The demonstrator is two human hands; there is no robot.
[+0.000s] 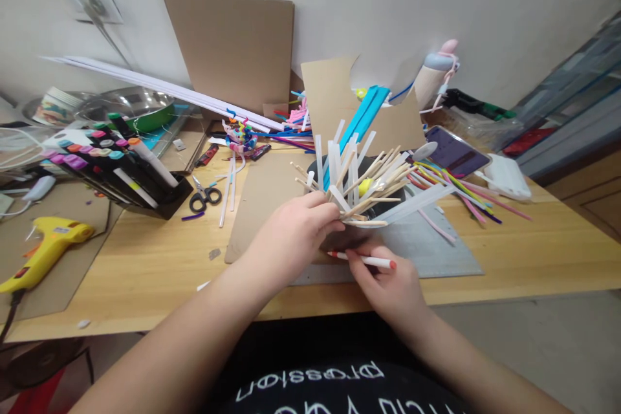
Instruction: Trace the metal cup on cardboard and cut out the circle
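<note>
Beneath a pale wall (363,0), wooden sticks (392,176) and translucent strips (334,158) are being held in a dark container (344,239) on a wooden table (155,265), markers (101,155) in a black rack (179,197) farther left, bare wood between. Near the table's edge, just before the container, a white pen (376,262) is being gripped by the right hand (395,281), long axis nearly sideways, red tip pointing left. By the container's rim the left hand (303,223) is being held, fingers bent, its grip impossible to tell.
</note>
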